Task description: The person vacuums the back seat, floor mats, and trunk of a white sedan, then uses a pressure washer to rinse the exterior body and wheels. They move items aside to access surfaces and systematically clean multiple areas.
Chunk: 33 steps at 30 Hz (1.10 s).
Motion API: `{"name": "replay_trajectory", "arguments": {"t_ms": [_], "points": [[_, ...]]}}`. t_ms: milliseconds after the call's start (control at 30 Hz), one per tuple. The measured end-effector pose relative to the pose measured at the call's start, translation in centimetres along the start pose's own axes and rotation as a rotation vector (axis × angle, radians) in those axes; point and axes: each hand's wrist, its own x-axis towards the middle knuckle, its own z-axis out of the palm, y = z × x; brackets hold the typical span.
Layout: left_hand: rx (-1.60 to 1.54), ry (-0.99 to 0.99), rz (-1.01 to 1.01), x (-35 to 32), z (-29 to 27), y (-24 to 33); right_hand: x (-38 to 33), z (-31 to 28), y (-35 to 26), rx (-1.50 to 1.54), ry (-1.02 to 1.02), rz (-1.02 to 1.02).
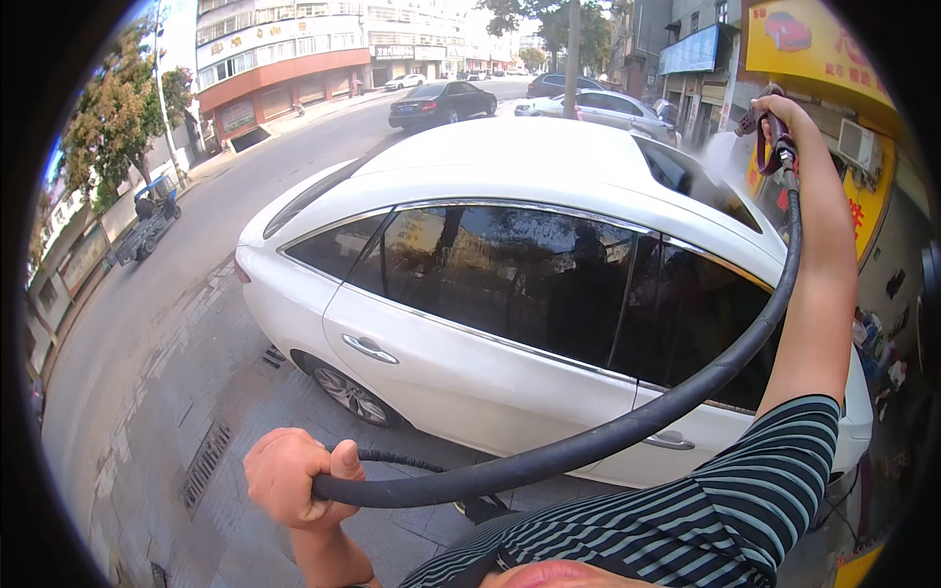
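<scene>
Yellow shop sign (814,44) top right; blue sign (689,51) beside it.

The ground is a grey paved sidewalk (186,392) of rectangular slabs, running alongside an asphalt street (245,186). A white sedan (510,294) stands directly on the paving, its rear wheel (351,394) resting on the slabs. Near that wheel a small metal grate (273,356) is set into the paving, and a longer slotted drain grate (206,463) lies closer to the lower left. Farther off, a black car (441,103) stands on the street, and a small three-wheeled cart (147,225) is parked at its far edge.
</scene>
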Motion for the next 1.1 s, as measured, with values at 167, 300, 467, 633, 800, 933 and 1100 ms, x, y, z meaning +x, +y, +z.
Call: {"name": "replay_trajectory", "arguments": {"t_ms": [167, 300, 467, 633, 800, 933, 1100], "points": [[0.234, -0.049, 0.010, 3.9, 2.8, -12.0, 8.1, 28.6, -7.4, 0.092, -0.217, -0.071], [0.443, -0.077, -0.049, 5.1, 2.6, -20.1, 10.5, 51.9, -13.2, 0.101, -0.460, -0.081], [0.598, -0.074, -0.190, 3.5, -0.4, -27.1, 4.0, 76.5, -18.0, 0.010, -0.846, -0.131], [0.656, -0.040, -0.341, -1.0, -5.1, -33.6, -10.9, 92.4, -20.3, -0.144, -1.259, -0.117], [0.536, 0.107, -0.403, -6.3, -9.2, -41.4, -24.2, 98.8, -20.9, -0.248, -1.473, -0.204], [0.331, 0.183, -0.336, -8.6, -11.2, -49.8, -26.9, 100.2, -22.8, -0.208, -1.465, -0.263], [0.162, 0.107, -0.357, -9.1, -11.8, -58.3, -18.5, 96.1, -26.1, -0.176, -0.825, -0.268]]}}
